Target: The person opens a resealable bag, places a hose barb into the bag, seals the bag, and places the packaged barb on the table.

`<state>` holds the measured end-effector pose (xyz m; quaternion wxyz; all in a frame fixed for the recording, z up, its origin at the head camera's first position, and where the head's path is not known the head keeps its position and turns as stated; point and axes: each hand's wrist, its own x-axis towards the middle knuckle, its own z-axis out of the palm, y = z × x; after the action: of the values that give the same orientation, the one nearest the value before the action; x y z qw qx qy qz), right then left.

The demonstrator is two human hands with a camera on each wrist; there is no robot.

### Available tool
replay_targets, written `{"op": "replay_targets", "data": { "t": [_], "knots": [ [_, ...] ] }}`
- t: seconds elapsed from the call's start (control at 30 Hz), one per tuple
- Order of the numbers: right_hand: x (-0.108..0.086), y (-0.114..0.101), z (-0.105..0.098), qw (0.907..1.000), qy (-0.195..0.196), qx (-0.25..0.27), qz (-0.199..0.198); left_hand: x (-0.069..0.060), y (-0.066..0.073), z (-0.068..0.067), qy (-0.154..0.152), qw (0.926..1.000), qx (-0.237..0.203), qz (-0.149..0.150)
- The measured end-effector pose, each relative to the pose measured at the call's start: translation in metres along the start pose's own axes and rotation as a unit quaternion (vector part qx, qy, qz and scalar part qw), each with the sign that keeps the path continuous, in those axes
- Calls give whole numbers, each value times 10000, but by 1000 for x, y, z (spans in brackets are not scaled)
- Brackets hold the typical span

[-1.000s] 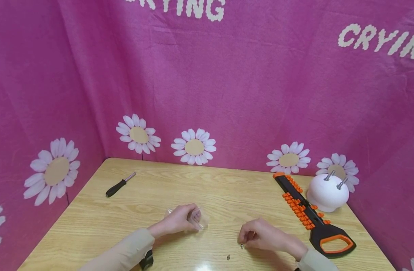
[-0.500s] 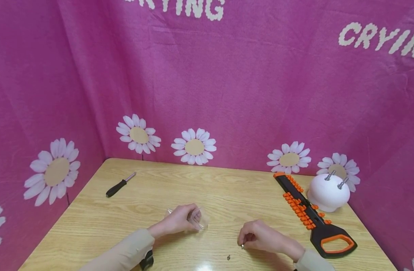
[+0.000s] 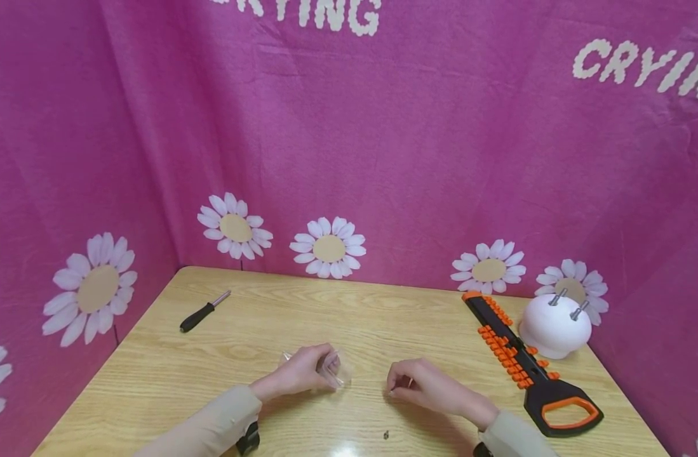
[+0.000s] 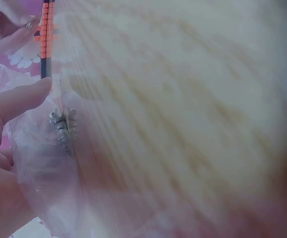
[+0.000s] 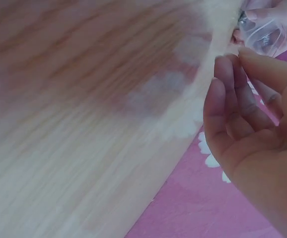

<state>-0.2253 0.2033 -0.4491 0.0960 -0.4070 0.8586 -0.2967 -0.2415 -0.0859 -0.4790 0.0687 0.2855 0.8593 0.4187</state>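
Observation:
My left hand (image 3: 305, 369) holds a clear plastic bag (image 3: 342, 374) low over the table. Through the plastic, in the left wrist view, several small silvery metal fasteners (image 4: 61, 126) show. To the right, my right hand (image 3: 425, 387) hovers a little above the tabletop, thumb and fingertips together. Between them is a small metal fastener (image 4: 28, 24), best seen in the left wrist view; its exact kind is too small to tell. Another tiny metal fastener (image 3: 385, 435) lies on the table in front of the right hand.
A black-handled screwdriver (image 3: 204, 312) lies at the back left of the wooden table (image 3: 257, 304). On the right are a black and orange tool holder (image 3: 511, 355) and a white rounded object with two metal pins (image 3: 554, 327). Pink fabric (image 3: 383, 158) closes off the back and sides.
My right hand has lifted from beside the loose fastener and moved left toward the bag, carrying a small fastener. The left hand and bag have stayed put.

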Motion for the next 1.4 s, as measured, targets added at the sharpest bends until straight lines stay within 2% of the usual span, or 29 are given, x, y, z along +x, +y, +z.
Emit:
{"op": "replay_targets", "data": {
  "t": [0.4, 0.53, 0.77, 1.03, 1.17, 1.4],
  "knots": [
    [51, -16, 2, 9983, 535, -241, -54, 0, 0, -1, -49, 9998, -140, -101],
    [63, -22, 6, 9984, 509, -239, -100, 0, -1, -1, -88, 9996, -241, -84],
    [74, -24, 14, 9982, 451, -138, -381, 0, -1, 0, -61, 9999, -95, -86],
    [65, -23, 9, 9985, 385, -133, -354, 1, 1, -1, -79, 9997, -185, -161],
    [51, -22, 8, 9990, 224, -185, -343, 2, 0, 0, -66, 9997, -163, -189],
    [19, -22, 11, 9995, -188, -117, -236, 1, -2, 2, 33, 9999, -82, -73]
  ]
}}
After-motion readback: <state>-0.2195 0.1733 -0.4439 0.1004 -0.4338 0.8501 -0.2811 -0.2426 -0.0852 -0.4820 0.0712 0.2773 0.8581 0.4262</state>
